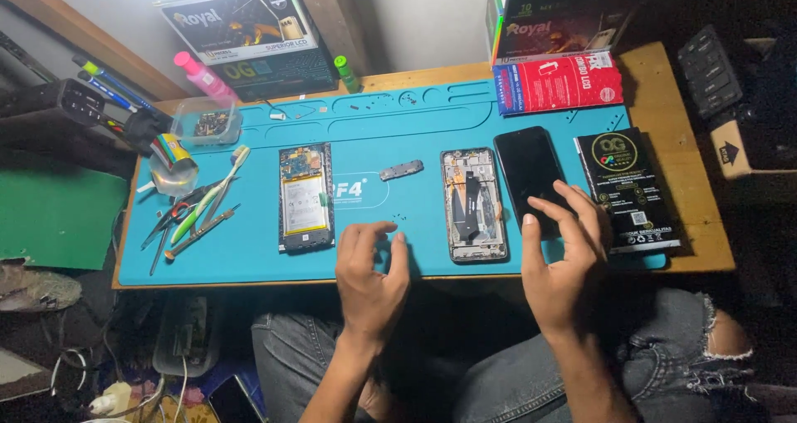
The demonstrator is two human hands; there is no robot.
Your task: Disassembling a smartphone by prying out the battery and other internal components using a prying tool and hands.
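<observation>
My left hand (370, 275) hovers over the front edge of the teal work mat (249, 261), fingers loosely curled, holding nothing. Just left of it lies an opened phone body (305, 196) with its battery showing. My right hand (563, 253) is open with fingers spread, its fingertips over the lower end of a black phone screen (526, 170). Between my hands lies a phone frame (473, 205) with exposed insides. A small grey metal part (401, 170) rests on the mat further back.
Tweezers, a toothbrush and screwdrivers (195, 215) lie at the mat's left. A clear tray of small parts (207, 124), a pink bottle (203, 76), a red packet (558, 83), a black box (627, 190) and cardboard boxes (249, 33) line the back and right.
</observation>
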